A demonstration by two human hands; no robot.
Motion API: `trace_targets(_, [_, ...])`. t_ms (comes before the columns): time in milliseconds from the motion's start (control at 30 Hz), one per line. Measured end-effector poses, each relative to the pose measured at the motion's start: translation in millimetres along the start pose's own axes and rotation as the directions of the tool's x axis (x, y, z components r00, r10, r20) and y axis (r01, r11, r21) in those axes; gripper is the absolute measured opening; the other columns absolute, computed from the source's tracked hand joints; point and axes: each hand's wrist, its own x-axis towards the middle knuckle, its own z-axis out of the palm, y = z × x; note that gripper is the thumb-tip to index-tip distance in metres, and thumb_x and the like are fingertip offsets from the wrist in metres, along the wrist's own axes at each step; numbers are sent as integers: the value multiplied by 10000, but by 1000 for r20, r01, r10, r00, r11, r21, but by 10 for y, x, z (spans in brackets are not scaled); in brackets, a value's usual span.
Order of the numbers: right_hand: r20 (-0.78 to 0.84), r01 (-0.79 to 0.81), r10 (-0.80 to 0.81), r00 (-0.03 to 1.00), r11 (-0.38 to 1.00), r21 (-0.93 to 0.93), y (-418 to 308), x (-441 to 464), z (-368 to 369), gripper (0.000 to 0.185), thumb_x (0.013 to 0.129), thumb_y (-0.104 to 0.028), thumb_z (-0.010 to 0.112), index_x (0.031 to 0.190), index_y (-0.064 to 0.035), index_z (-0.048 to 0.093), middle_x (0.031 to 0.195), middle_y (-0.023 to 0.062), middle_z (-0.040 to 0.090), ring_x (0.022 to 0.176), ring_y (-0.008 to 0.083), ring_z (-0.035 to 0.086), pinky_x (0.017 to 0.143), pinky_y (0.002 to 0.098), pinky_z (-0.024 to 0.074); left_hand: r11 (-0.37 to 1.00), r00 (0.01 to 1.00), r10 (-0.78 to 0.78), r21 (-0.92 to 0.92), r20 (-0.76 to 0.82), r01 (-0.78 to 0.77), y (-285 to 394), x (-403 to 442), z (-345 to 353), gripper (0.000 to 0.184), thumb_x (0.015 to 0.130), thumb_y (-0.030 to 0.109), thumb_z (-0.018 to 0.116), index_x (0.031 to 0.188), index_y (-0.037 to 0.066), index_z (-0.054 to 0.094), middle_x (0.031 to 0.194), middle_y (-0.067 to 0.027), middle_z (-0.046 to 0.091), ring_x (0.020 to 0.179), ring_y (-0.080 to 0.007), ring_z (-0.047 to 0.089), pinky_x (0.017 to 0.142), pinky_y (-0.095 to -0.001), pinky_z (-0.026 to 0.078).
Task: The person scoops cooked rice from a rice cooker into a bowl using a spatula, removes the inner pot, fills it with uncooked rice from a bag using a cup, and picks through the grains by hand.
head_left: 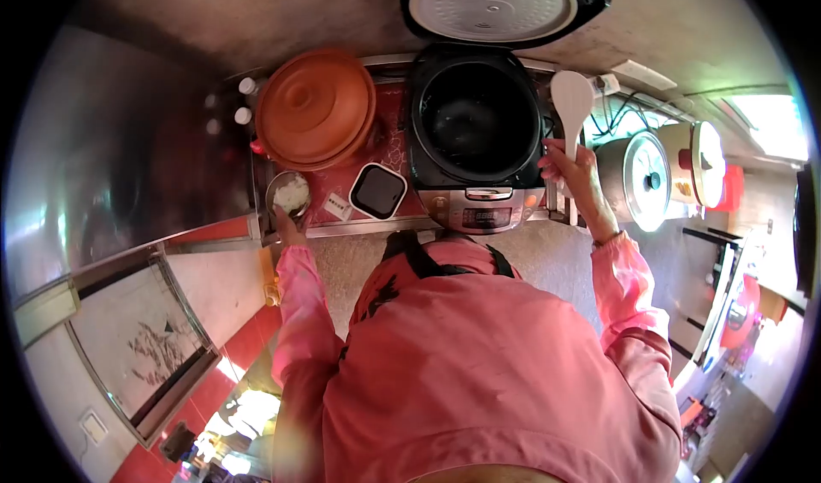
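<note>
In the head view, my right hand [577,175] is closed round the handle of a white rice paddle [571,102], its broad end pointing up, just right of the rice cooker. The rice cooker [492,209] stands in front of me with its lid [493,5] raised; its dark inner pot [479,119] shows a few pale spots. At the left, my left hand [289,226] is at a small bowl [272,194] of white rice [292,194]. Its fingers are curled against the bowl's near side, partly hidden below it.
A terracotta-coloured lidded pot [312,106] stands behind the bowl. Between bowl and cooker lie a black square container with a white rim [378,191] and a small white packet [338,207]. To the right are a silver lidded pot [646,179], a cream lidded pot [703,165] and cables [611,115].
</note>
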Motion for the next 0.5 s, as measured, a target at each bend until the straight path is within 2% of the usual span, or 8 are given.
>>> trace_targets(33, [-52,3,-6,999,998,-57,48,51,-13,275,887,-154,524,1072,41,581,712,60,625,582,100,584,528,224,477,999,999,-39,24,10,38,-7,14,-22,678,807,537,562,1313,137,354,1267,-130,409,1004,-299,526,804,-410,515])
trace_targets(133, [-144,-31,2,990,980,-196,131,187,-49,281,894,-192,520,1074,10,595,761,62,638,664,114,612,605,234,496,997,990,70,31,121,-74,-28,-129,-99,667,815,522,562,1316,136,351,1231,-123,449,984,-291,538,843,-399,495])
trace_targets(267, [-189,35,-88,978,962,-270,511,411,-151,283,880,-211,552,1067,-5,603,747,59,641,633,116,614,571,237,494,993,988,24,108,151,-41,-33,-190,-304,599,826,459,587,1279,111,405,1041,-115,576,935,-258,568,844,-398,485])
trace_targets(333, [-201,46,-98,975,968,-246,692,547,-108,249,870,-191,565,1046,-24,615,724,50,644,598,106,610,533,237,484,979,980,180,79,85,-187,-164,-132,-419,448,822,352,625,1103,21,513,860,-123,624,668,-217,625,555,-322,550])
trace_targets(367, [-193,24,-51,980,990,-138,703,588,-70,235,875,-187,556,1044,-34,614,711,42,635,584,99,599,527,236,481,978,977,206,31,50,-207,-187,-133,-469,247,819,262,637,940,51,595,737,-91,623,600,-199,617,523,-323,549])
trace_targets(400, [-177,58,-86,980,986,-158,747,623,-66,229,875,-187,562,1037,-32,613,702,40,628,583,100,598,524,231,482,968,970,239,69,44,-242,-156,-235,-441,189,806,241,654,790,57,614,659,-80,615,515,-181,601,462,-313,534])
trace_targets(433, [-167,130,-149,975,984,-119,805,648,-73,224,869,-189,578,1018,-27,620,700,45,630,586,103,600,528,227,487,960,966,257,116,-4,-255,-195,-199,-455,175,795,209,667,722,63,604,582,-68,599,447,-170,579,405,-291,507])
trace_targets(500, [-168,104,-130,977,982,-156,516,505,23,255,872,-191,579,1037,-1,616,694,56,630,597,109,605,545,228,499,907,934,356,250,-29,-338,-54,-524,-290,168,774,153,683,694,51,577,537,-66,581,416,-145,558,351,-249,444])
